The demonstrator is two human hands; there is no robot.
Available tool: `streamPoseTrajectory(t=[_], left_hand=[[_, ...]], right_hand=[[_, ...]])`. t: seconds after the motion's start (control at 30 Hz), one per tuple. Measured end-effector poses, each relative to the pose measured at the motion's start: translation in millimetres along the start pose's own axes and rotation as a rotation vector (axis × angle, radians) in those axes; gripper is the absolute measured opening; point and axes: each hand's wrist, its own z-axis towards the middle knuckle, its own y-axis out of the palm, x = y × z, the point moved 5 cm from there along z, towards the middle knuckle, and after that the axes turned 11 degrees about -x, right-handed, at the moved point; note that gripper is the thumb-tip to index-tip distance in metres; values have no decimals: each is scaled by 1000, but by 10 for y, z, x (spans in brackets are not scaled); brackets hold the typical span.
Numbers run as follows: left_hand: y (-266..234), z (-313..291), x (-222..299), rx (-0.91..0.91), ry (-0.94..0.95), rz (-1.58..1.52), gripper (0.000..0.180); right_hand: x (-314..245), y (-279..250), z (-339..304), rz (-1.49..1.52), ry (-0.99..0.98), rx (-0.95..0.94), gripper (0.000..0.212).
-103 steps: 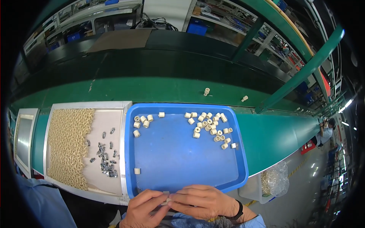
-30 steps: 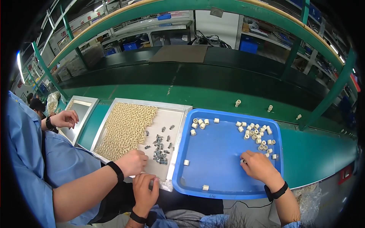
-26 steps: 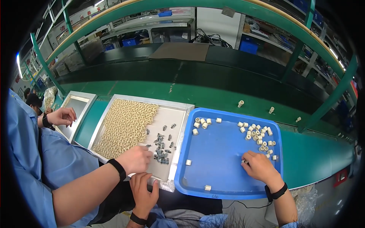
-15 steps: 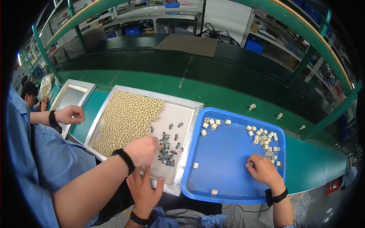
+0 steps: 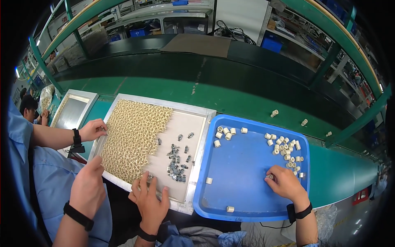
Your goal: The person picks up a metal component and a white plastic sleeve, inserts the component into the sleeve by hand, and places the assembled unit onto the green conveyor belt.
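My right hand (image 5: 286, 184) pinches a short cream cylindrical sleeve (image 5: 270, 177) over the blue tray (image 5: 234, 173). More such sleeves (image 5: 286, 151) cluster along the tray's right side, with others at its far left. My left hand (image 5: 150, 201) is at the near edge of the metal-framed tray (image 5: 186, 201), fingers spread, fingertips beside a small metallic piece (image 5: 150, 176). Packed cream-gold rings or sleeves (image 5: 131, 136) cover this tray's left part. Small dark metal fittings (image 5: 176, 168) lie loose on its bare right part.
A co-worker in a blue shirt stands at my left, one hand (image 5: 94, 129) at the framed tray's left edge, the other (image 5: 88, 187) near its front corner. Another metal frame (image 5: 74, 109) lies farther left. Several sleeves (image 5: 275, 113) stand on the green surface beyond the blue tray.
The co-worker's nearer hand has withdrawn left from the metal fittings; their other hand moved right to the framed tray. My left hand shifted slightly left, while my right stays put.
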Motion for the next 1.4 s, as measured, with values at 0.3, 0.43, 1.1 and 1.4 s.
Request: streamPoseTrajectory(t=[0.3, 0.43, 1.1, 1.4], left_hand=[[-127, -60, 31, 111, 171, -613, 26], [-136, -94, 261, 100, 322, -1064, 26], [-178, -181, 1223, -862, 203, -1737, 31], [-146, -179, 1224, -1068, 72, -1820, 30]], right_hand=[[-26, -33, -31, -24, -47, 58, 14], [-332, -155, -99, 20, -156, 108, 13], [-1473, -394, -425, 475, -660, 138, 28], [-1544, -446, -514, 330, -815, 196, 23]])
